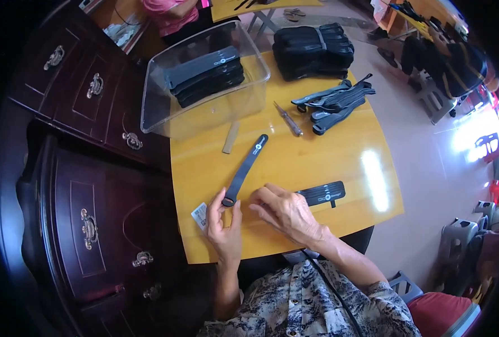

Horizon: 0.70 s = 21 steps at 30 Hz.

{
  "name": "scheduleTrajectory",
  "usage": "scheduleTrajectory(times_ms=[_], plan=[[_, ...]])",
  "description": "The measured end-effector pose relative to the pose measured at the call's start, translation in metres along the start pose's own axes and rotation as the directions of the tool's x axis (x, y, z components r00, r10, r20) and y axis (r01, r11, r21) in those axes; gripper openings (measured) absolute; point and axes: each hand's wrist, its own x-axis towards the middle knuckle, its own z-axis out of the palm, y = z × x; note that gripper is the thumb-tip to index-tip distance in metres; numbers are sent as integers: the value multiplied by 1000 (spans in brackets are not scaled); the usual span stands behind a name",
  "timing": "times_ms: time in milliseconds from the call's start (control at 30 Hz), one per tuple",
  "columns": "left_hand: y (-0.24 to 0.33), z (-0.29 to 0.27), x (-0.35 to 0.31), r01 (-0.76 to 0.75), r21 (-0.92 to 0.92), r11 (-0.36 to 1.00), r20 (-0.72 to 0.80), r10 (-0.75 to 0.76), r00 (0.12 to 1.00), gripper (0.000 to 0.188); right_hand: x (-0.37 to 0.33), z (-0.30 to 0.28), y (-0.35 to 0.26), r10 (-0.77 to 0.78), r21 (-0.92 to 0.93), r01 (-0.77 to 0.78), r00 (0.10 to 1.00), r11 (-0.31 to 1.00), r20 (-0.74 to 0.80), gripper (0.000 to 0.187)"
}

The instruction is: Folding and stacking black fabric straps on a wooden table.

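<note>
A dark grey strap [244, 171] with a rounded far end and a slotted near end lies slanting over the yellow table. My left hand [223, 227] pinches its slotted end between thumb and fingers. Just right of that end, my right hand [286, 210] hovers with its fingers curled together; whatever they might hold is hidden. Partly behind the right hand rests a flat stack of dark straps [323, 194] with white print. A white printed label [200, 214] lies beside my left hand.
A clear plastic bin [204, 115] holds bundled straps [207, 76]. Behind are a large banded black bundle [314, 50], loose straps [339, 104], a pointed tool [289, 119] and a tan strip [230, 138]. Dark drawers [87, 224] flank the table's left. Other people sit beyond.
</note>
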Motion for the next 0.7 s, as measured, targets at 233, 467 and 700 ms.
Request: scheduleTrajectory(times_ms=[233, 467, 700], plan=[[9, 12, 8, -61, -404, 913, -65, 38, 997, 44, 14, -7, -16, -123, 121, 138, 985, 983, -122, 21], [-1, 18, 3, -38, -572, 820, 79, 101, 992, 44, 10, -11, -14, 9, 214, 13, 995, 977, -98, 21], [1, 20, -3, 26, -603, 798, 92, 36, 995, 43, 3, -6, -8, 30, 344, 30, 985, 939, -167, 14]])
